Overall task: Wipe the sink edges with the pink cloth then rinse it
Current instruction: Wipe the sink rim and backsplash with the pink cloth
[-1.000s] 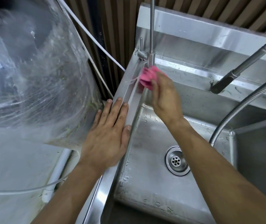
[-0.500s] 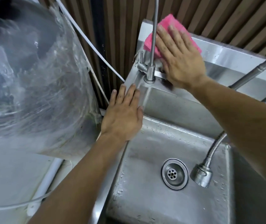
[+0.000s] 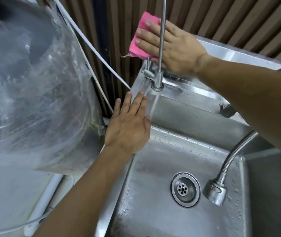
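Head view: thin faucet point(image 3: 161, 48) crosses right hand point(image 3: 173, 48).

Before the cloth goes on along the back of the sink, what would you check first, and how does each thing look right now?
1. Pink cloth under the right hand: ok, pressed flat.
2. Left hand bracing on the sink rim: ok.
3. Thin tap crossing the right hand's path: not ok, wipe around it.
4. Frayed thread at the cloth's lower corner near the tap lever: cannot tell if it snags.
5. Drain open for rinsing: ok.
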Demonstrator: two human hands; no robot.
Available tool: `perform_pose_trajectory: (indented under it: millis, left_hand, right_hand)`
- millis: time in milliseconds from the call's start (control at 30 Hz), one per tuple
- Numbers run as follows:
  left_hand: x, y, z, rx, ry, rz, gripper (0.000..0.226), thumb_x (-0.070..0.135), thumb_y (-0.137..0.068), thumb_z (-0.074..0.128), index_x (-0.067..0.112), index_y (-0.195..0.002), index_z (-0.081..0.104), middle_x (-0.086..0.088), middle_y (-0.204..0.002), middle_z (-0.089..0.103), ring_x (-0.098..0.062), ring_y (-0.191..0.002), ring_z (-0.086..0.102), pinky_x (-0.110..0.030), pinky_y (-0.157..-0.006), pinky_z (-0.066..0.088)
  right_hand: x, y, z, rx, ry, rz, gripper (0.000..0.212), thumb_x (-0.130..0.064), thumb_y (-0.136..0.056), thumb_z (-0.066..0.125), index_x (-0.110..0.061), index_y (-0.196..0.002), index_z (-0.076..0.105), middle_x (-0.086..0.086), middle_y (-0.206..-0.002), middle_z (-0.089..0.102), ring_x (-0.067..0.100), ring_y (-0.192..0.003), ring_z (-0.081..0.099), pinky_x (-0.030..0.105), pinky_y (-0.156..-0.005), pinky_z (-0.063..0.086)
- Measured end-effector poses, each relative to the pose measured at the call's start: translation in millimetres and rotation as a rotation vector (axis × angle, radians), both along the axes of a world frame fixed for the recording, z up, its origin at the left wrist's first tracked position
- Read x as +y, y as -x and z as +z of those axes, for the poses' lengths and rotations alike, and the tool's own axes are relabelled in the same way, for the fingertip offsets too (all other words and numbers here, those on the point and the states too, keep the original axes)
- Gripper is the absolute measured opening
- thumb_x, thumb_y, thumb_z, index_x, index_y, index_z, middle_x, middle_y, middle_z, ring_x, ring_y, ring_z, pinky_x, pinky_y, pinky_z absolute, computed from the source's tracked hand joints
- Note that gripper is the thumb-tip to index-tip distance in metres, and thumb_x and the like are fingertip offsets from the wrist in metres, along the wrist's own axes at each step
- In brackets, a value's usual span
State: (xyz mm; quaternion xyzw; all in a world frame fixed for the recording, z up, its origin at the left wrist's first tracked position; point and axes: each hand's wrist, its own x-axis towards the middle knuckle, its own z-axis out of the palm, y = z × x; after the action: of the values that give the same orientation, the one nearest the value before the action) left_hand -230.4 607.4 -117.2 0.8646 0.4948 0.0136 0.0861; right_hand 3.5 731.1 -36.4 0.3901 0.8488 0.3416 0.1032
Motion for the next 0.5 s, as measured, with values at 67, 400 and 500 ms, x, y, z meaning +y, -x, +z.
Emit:
perform_pose_trajectory:
  millis: [67, 400, 500]
  left_hand:
    - [5.3, -3.9, 4.2, -0.009, 0.008, 0.001, 0.063, 0.04, -0.107, 0.018, 0.019, -0.166, 0.007, 0.004, -0.174, -0.001, -0.024, -0.16, -0.005, -0.047, -0.13, -0.001]
    - [24.9, -7.0, 0.6, -0.009, -0.019, -0.068, 0.063, 0.043, -0.108, 0.012, 0.017, -0.166, 0.004, 0.003, -0.174, -0.005, -0.023, -0.16, -0.009, -0.045, -0.129, -0.006]
    - [29.6, -9.0, -1.0, -0.04, -0.006, -0.063, 0.063, 0.042, -0.107, 0.012, 0.019, -0.166, 0.009, 0.005, -0.174, 0.0, -0.021, -0.16, -0.005, -0.043, -0.13, -0.002]
  right_hand:
    - [-27.1, -21.6, -12.0, 0.017, 0.003, -0.06, 0.061, -0.042, -0.113, 0.013, -0.016, -0.166, 0.0, 0.01, -0.175, 0.002, 0.034, -0.161, 0.001, 0.048, -0.131, -0.003]
    - [-23.5, -30.2, -16.5, -0.192, -0.009, 0.028, 0.062, -0.039, -0.107, 0.003, -0.019, -0.165, 0.003, 0.002, -0.174, -0.004, 0.02, -0.16, -0.004, 0.044, -0.132, 0.004]
    - [-12.1, -7.2, -19.0, -0.124, -0.068, -0.01, 0.061, -0.036, -0.113, 0.021, -0.021, -0.166, -0.006, 0.002, -0.175, -0.007, 0.025, -0.162, -0.003, 0.044, -0.132, 0.001]
